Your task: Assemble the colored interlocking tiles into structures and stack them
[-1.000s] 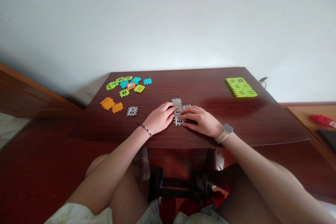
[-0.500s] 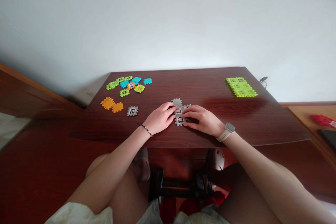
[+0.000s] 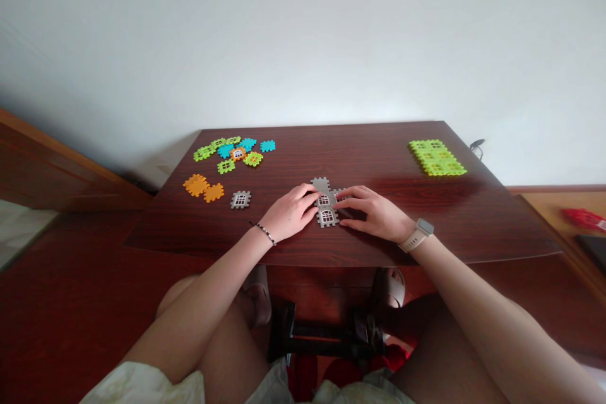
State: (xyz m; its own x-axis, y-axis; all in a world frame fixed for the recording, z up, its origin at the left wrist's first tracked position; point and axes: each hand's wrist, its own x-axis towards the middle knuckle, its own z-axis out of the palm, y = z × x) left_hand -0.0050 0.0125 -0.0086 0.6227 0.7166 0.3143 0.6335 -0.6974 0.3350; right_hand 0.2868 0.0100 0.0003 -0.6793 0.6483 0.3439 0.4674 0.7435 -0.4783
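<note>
Several grey interlocking tiles (image 3: 325, 201) with window cut-outs lie joined in a cross shape near the front middle of the dark wooden table (image 3: 426, 214). My left hand (image 3: 290, 213) rests on their left side, fingers curled, fingertips pressing the tiles. My right hand (image 3: 376, 213), with a watch on the wrist, lies on their right side, fingers bent and pressed on the tiles. Part of the grey group is hidden under both hands.
One loose grey tile (image 3: 240, 199) lies to the left, beside two orange tiles (image 3: 203, 187). A heap of green, blue and orange tiles (image 3: 234, 153) sits at the back left. A flat panel of joined green tiles (image 3: 437, 157) lies at the back right.
My right hand has slid slightly to the right and back, uncovering more of the nearest grey tile. My left hand has barely moved.
</note>
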